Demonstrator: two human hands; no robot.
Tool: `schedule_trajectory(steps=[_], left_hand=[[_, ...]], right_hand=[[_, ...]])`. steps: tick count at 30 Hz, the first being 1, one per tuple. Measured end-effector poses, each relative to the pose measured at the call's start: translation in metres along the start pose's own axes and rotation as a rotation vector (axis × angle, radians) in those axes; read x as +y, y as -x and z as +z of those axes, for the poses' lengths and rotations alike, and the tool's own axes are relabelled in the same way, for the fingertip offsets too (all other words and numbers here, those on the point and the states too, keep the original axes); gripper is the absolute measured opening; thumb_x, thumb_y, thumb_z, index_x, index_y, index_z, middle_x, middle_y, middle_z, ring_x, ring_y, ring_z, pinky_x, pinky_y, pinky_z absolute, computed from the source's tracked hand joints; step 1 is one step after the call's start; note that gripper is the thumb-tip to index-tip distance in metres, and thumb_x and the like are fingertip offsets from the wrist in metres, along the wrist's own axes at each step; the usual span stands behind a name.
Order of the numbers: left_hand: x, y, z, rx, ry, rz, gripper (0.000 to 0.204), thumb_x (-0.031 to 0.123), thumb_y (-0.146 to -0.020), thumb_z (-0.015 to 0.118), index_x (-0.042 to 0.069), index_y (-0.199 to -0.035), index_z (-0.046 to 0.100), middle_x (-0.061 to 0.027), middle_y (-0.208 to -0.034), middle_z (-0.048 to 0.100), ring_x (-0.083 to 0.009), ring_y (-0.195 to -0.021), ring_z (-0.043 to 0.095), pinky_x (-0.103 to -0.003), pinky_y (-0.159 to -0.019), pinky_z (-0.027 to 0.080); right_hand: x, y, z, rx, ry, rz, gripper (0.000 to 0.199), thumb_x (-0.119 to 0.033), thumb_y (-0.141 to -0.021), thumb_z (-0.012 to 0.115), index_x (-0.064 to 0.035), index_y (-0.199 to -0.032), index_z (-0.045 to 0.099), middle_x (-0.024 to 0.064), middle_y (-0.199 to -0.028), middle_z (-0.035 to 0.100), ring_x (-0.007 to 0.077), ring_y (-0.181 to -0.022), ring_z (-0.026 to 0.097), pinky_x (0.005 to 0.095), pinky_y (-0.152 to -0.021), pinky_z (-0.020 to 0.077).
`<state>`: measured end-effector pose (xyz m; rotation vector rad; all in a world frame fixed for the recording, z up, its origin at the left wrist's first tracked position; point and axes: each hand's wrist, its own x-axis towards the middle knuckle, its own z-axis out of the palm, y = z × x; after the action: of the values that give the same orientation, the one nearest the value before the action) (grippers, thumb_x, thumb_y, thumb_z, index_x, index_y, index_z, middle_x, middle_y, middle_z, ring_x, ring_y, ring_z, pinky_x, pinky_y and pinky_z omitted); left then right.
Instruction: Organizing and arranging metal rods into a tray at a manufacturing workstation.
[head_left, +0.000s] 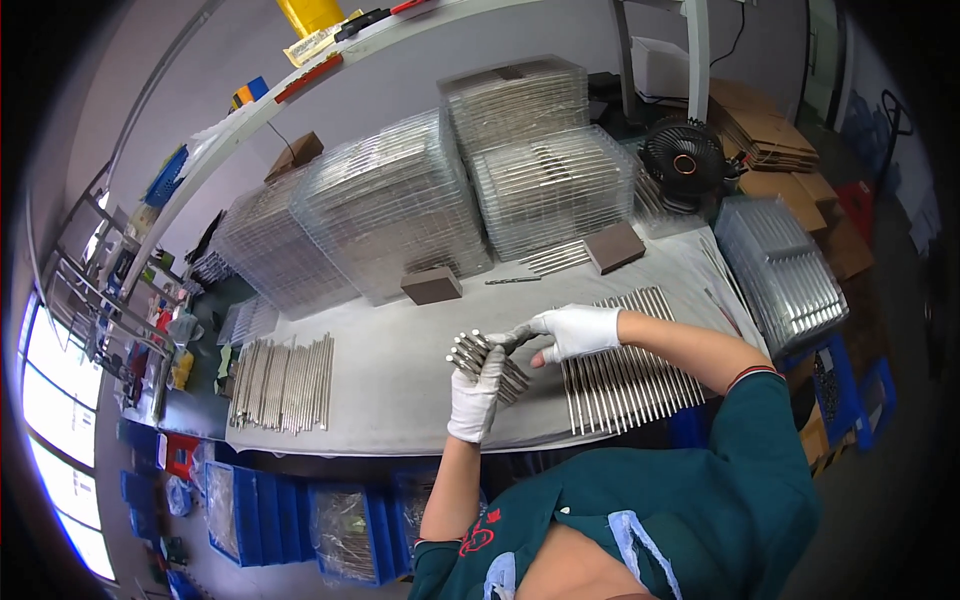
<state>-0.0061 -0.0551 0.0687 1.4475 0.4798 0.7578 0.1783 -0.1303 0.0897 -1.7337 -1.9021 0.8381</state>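
A bundle of shiny metal rods [513,382] is gripped in my left hand [474,402], which wears a white glove. The rods tilt, with their ends [466,350] showing above the fingers. My right hand [578,333], also gloved but with a bare thumb, reaches across to the bundle. Its darkened fingers stretch out against the rods near their upper ends, the thumb standing apart. Under my right forearm lies a spread row of metal rods [625,385], side by side on the pale table cover [390,385]. Another row of rods [283,385] lies at the left.
Clear plastic trays of rods [395,200] are stacked along the back, with more trays [780,265] at the right. Two brown blocks, one nearer [432,286] and one farther [613,248], stand before them, beside a drill bit [513,280]. A black fan [683,165] is behind. Blue bins [258,515] sit below.
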Motion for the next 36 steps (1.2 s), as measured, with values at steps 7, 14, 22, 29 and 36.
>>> schedule_trajectory(steps=[7,14,22,29,36], left_hand=[[0.012,-0.002,0.013,0.040,0.433,-0.060,0.025,0.021,-0.090,0.046,0.000,-0.101,0.051,-0.0171,-0.104,0.057,-0.0265,-0.102,0.053,-0.036,-0.090,0.042],[0.005,-0.014,-0.001,0.084,0.637,-0.161,0.031,0.022,-0.089,0.047,-0.003,-0.107,0.041,-0.0212,-0.115,0.049,-0.0338,-0.107,0.049,-0.041,-0.093,0.040],[-0.052,-0.018,-0.037,0.070,0.245,-0.103,0.055,0.041,-0.091,0.037,-0.006,-0.120,0.037,-0.0202,-0.114,0.049,-0.0288,-0.105,0.051,-0.036,-0.090,0.042],[-0.062,-0.019,-0.047,0.236,0.129,-0.098,0.051,0.038,-0.092,0.034,-0.006,-0.119,0.039,-0.0199,-0.103,0.056,-0.0276,-0.094,0.058,-0.033,-0.083,0.046],[-0.059,-0.018,-0.047,0.290,0.125,-0.134,0.047,0.035,-0.093,0.035,-0.006,-0.115,0.044,-0.0179,-0.096,0.059,-0.0241,-0.089,0.060,-0.031,-0.081,0.047]], right_hand=[[-0.022,-0.018,0.020,-0.197,-0.153,0.043,0.060,-0.053,-0.076,0.056,0.0067,-0.087,0.057,0.0218,-0.085,0.061,0.0275,-0.074,0.061,0.0341,-0.068,0.0473],[-0.008,-0.019,0.067,-0.736,-1.673,0.091,0.046,-0.031,-0.084,0.053,-0.0070,-0.121,0.039,0.0116,-0.103,0.056,0.0200,-0.094,0.058,0.0369,-0.073,0.0528],[-0.001,-0.010,-0.030,-0.237,-0.550,0.217,0.031,-0.025,-0.080,0.062,-0.0008,-0.099,0.058,0.0080,-0.087,0.064,0.0122,-0.074,0.060,0.0241,-0.065,0.0485],[0.045,-0.024,-0.193,0.493,0.466,0.244,0.030,-0.027,-0.074,0.060,-0.0089,-0.097,0.062,0.0160,-0.083,0.062,0.0317,-0.078,0.059,0.0360,-0.071,0.0449],[0.090,-0.067,-0.231,0.516,0.805,0.446,0.028,-0.014,-0.076,0.059,-0.0099,-0.103,0.059,0.0155,-0.093,0.061,0.0324,-0.086,0.058,0.0381,-0.076,0.0456]])
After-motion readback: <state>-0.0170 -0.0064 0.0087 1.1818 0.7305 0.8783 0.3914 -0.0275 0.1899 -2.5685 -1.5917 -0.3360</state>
